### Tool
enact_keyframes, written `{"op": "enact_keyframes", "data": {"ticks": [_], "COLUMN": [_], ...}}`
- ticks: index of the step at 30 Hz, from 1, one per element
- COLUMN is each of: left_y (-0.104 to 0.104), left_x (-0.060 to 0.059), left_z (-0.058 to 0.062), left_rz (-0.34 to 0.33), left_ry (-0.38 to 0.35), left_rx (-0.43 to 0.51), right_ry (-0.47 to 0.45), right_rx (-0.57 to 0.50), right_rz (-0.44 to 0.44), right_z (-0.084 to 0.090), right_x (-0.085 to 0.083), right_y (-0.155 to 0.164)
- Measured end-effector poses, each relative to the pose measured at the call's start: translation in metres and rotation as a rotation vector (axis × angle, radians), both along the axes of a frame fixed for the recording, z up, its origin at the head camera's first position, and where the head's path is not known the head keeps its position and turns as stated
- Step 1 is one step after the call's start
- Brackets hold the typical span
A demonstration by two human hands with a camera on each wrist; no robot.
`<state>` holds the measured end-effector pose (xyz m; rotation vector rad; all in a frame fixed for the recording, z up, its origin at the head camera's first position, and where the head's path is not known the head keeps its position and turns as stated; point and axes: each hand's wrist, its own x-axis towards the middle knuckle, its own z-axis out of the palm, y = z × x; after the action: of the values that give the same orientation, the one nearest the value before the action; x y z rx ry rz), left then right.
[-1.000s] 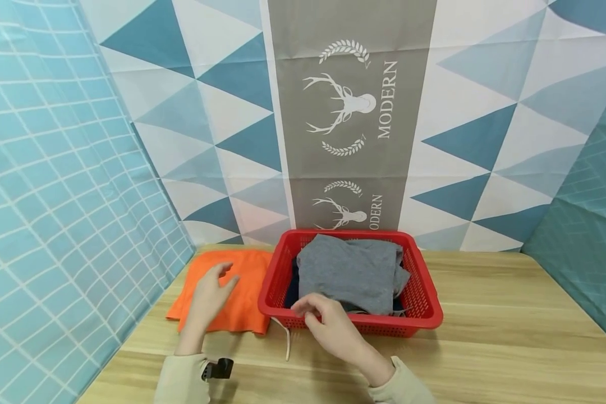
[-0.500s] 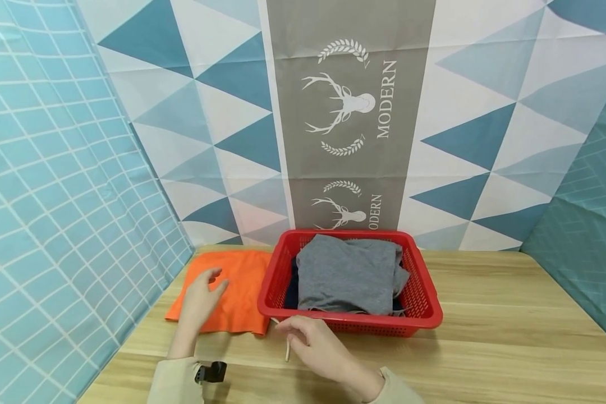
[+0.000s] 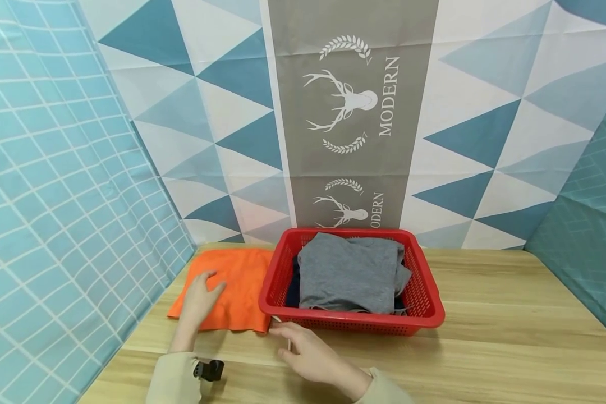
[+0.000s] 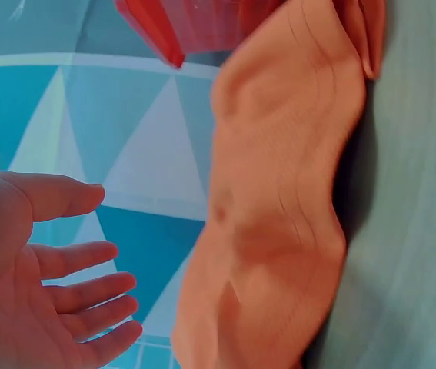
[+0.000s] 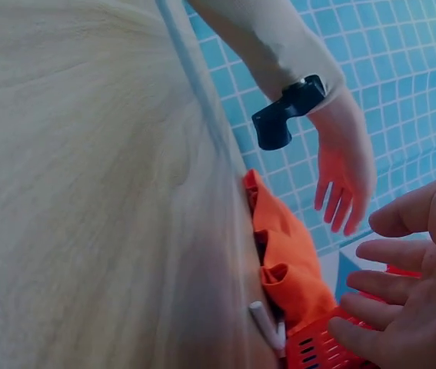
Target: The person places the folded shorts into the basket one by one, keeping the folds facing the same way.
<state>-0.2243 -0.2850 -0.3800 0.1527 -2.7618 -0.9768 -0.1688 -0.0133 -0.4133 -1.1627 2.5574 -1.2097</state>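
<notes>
The left hand lies over the near part of the folded orange cloth, fingers straight and slightly spread, holding nothing; whether the fingertips actually press the fabric cannot be told, since the left wrist view shows the palm open with the cloth just beyond the fingertips. The right hand rests low over the wooden table, fingers loosely extended and parted, gripping nothing. Just ahead of its fingertips a thin white cord lies on the table at the near left corner of the red basket; the fingertips sit right by that corner, though contact with the cord is unclear. Beyond the right fingers, inside the basket, a grey garment lies on top of darker clothing. The orange cloth sits between the two hands' fingertips, touching the basket's left wall
</notes>
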Motion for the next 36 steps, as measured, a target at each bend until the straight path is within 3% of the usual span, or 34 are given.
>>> {"op": "enact_keyframes", "data": {"ticks": [7, 17, 28, 32, 36], "left_y": [-0.019, -0.034, -0.044, -0.047, -0.049], "left_x": [-0.007, -0.019, -0.027, -0.03, -0.034], "left_z": [-0.009, -0.02, -0.029, -0.034, -0.039], "left_rz": [0.01, 0.009, 0.037, 0.046, 0.039], "left_ry": [-0.07, -0.101, -0.16, -0.176, -0.194], "left_rx": [0.02, -0.099, -0.058, 0.016, 0.197], "right_ry": [-0.048, -0.071, -0.171, -0.223, -0.241], "right_rx": [0.036, -0.012, -0.025, -0.026, -0.016], "right_rz": [-0.015, -0.084, -0.102, -0.101, -0.129], "right_z": [-0.008, -0.028, -0.036, -0.036, -0.037], "right_x": [-0.003, 0.001, -0.009, -0.013, -0.015], "right_y": [-0.01, -0.041, -0.059, -0.064, -0.068]}}
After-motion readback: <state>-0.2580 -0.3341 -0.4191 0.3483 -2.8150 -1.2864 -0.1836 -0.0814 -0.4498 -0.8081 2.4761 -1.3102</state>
